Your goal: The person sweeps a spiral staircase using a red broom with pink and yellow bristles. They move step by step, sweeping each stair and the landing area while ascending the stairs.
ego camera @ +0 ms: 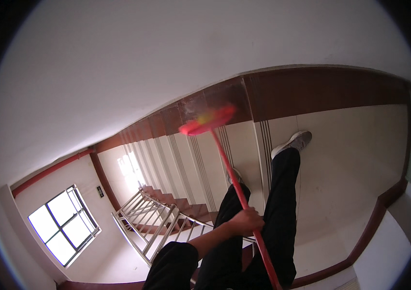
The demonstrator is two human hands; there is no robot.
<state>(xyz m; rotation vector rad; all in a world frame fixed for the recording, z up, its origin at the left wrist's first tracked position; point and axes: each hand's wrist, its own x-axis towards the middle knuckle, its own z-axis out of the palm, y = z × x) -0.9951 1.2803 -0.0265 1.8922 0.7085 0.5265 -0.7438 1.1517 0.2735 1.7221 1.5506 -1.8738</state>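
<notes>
My left hand (248, 221) is wrapped around the long red handle (225, 153) of a broom. The handle runs from the bottom edge of the picture up between and past my legs. At its far end the broom head (207, 120), pink-red with a yellow-green patch, is blurred. It appears over the upper stair steps, close to the dark red-brown skirting (224, 94) along the wall; whether it touches is unclear. My right hand is out of view.
One shoe (292, 143) stands on the landing (339, 163), the other (234, 176) on a step below. The stairs (178, 163) descend leftward with striped edges. A metal railing (151, 221) borders them. Beyond are a window (64, 224) and a red pipe (53, 170).
</notes>
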